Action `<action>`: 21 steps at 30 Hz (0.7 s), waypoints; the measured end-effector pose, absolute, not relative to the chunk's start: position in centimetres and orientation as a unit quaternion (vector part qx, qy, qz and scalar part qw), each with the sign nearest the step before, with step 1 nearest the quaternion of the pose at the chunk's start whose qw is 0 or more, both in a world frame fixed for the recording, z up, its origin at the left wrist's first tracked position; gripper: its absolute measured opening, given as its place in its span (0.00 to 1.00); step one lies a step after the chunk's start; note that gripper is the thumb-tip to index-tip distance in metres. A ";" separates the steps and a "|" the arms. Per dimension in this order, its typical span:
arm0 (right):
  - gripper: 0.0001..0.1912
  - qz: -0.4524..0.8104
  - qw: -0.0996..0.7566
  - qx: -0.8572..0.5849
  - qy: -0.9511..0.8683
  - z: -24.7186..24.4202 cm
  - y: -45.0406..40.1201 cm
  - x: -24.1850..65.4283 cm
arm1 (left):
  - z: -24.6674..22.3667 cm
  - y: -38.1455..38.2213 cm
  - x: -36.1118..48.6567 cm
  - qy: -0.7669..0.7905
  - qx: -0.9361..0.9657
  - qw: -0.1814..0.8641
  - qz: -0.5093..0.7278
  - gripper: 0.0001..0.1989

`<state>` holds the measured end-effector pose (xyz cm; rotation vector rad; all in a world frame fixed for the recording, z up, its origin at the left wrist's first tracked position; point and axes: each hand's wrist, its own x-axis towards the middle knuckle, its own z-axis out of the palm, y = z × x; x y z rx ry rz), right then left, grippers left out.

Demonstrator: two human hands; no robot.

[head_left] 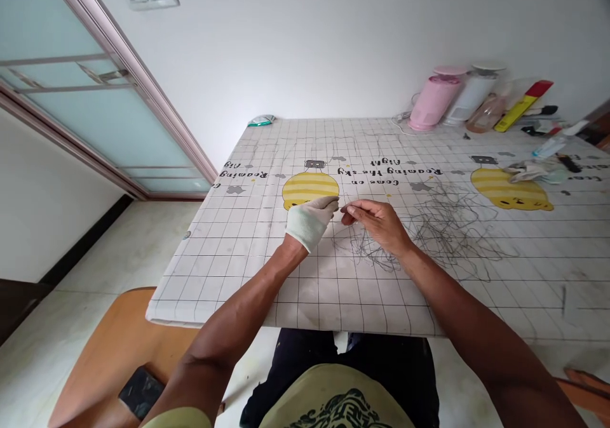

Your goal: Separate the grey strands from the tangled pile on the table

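My left hand (311, 220), in a white glove, is closed in a pinch over the table, near the yellow striped balloon print. Facing it a short gap away, my bare right hand (376, 221) pinches with thumb and fingertips. Whatever lies between the fingertips of either hand is too small to make out. A loose tangle of thin dark strands (448, 231), like wire or thread, spreads over the checked tablecloth (229, 263) beside and beyond my right wrist. Some strands lie beneath my right hand.
At the back right stand a pink cylinder (436, 101), a white cylinder (471, 98), a bottle (485, 113) and a yellow-and-red box (521, 107). A crumpled glove (536, 169) lies farther right. A green-and-white packet (262, 120) sits at the back left corner. A phone-like dark object (142, 392) rests on a wooden seat (109, 345).
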<state>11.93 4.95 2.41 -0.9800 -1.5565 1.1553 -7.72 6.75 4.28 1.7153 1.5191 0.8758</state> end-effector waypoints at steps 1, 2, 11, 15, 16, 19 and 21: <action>0.18 0.466 0.478 -0.401 -0.627 2.4 4.9 11.9 | 4.5 6.7 -7.9 0.586 0.664 0.327 0.329 0.13; 0.18 0.461 0.488 -0.404 -0.621 2.3 5.0 12.0 | 4.9 6.7 -8.2 0.591 0.669 0.316 0.323 0.12; 0.18 0.428 0.456 -0.448 -0.639 2.6 4.6 11.7 | 5.8 7.1 -8.6 0.576 0.690 0.281 0.336 0.16; 0.16 0.449 0.426 -0.448 -0.645 2.4 4.3 11.4 | 3.8 7.2 -7.4 0.551 0.758 0.187 0.294 0.13; 0.15 0.459 0.426 -0.443 -0.641 2.3 4.3 11.4 | 3.5 7.2 -7.3 0.547 0.768 0.169 0.288 0.13; 0.13 0.524 0.453 -0.389 -0.607 2.0 4.5 11.4 | 3.3 7.3 -7.5 0.560 0.761 0.154 0.289 0.15; 0.12 0.574 0.476 -0.342 -0.572 1.9 4.6 11.4 | 3.7 7.4 -7.8 0.579 0.733 0.173 0.313 0.15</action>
